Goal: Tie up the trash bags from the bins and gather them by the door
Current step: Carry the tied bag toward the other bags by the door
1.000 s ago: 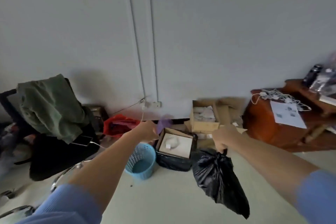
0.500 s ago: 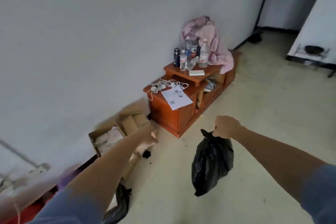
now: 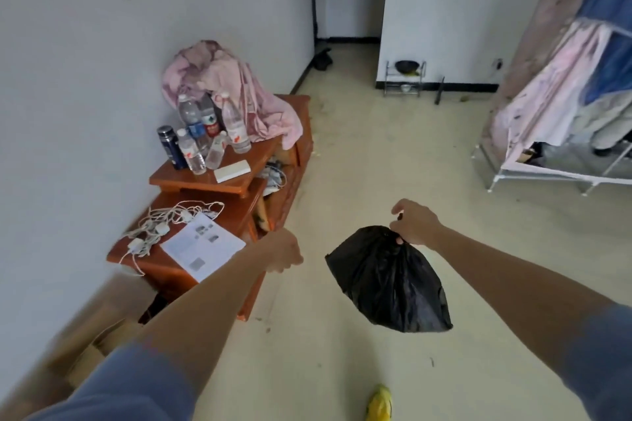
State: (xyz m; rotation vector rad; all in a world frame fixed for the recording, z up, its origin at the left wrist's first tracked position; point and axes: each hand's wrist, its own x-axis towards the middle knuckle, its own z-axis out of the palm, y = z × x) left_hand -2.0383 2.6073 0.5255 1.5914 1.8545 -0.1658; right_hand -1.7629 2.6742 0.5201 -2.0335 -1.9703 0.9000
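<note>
Swung sideways now, bag point(image 3: 390, 284) looks soft and light, right grip point(image 3: 415, 227) pinching its neck (left grip point(image 3: 284, 255) loosely curled, empty).

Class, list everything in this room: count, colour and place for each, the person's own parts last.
trash bag: 1, black, hanging above the floor from the right hand
cabinet: 1, orange-brown wood, along left wall
bottles: about five, clear, cabinet's upper shelf
flask: 1, dark, beside the bottles
cloth: 1, pink, heaped behind the bottles
box: 1, white, upper shelf front
cables: one tangle, white, cabinet's lower top
paper: 1 sheet, white, beside the cables
cardboard boxes: blurred, brown, lower left
metal rack: 1, silver, far wall
wardrobe frame: 1, white, pink cover, right
shoe: 1, yellow, bottom edge
left hand: loosely curled, holding nothing, near cabinet
right hand: gripping the trash bag's neck
</note>
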